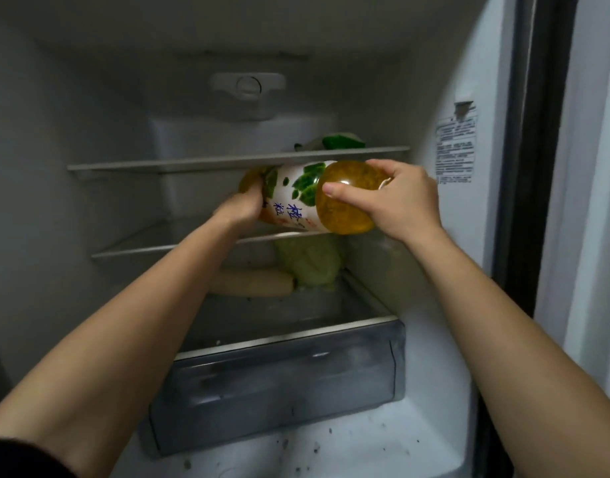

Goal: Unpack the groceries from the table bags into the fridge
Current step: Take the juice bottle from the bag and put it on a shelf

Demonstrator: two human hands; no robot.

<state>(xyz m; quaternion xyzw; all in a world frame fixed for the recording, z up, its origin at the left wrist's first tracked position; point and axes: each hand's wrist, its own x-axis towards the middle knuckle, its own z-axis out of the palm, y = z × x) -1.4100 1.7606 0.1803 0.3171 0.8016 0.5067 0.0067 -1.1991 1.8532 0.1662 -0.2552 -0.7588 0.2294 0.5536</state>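
A large bottle of orange juice (307,196) with a white, green-leafed label lies on its side between the fridge's upper shelf (193,164) and middle shelf (148,248). My left hand (241,205) grips its far neck end. At the near end, my right hand (398,198) holds the bottle's base, thumb across the bottom. Both arms reach into the open fridge.
A green-capped item (341,141) rests on the upper shelf at the back. A cabbage (312,263) and a white radish (251,282) lie below the middle shelf, above the clear crisper drawer (279,381). The door frame (534,167) stands at right.
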